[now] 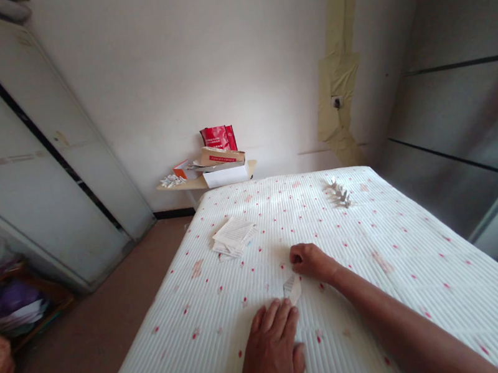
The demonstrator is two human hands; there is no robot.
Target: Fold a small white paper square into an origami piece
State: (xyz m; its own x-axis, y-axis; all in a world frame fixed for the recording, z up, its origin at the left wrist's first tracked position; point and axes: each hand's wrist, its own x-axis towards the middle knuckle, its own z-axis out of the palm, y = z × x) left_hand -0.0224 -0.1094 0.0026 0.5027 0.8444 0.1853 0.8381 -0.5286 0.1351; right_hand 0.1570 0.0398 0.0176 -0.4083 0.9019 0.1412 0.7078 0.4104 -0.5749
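Centrally, a paper (296,290) lies on the bed (177,362).
The left hand (273,353) spreads flat, fingers extended, beside its near end; the right hand (312,260) curls by its far end, grip unclear. Papers (234,234) lie far left.

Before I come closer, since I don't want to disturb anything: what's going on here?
A person is handling a small paper piece on a white, dotted cover. The left hand lies palm down, fingertips at the paper's near end; the right hand is curled by its far end, and whether it grips the paper can't be seen. Beyond, to the left, lie printed sheets; farther off, to the right, sits a cluster of pale pieces.
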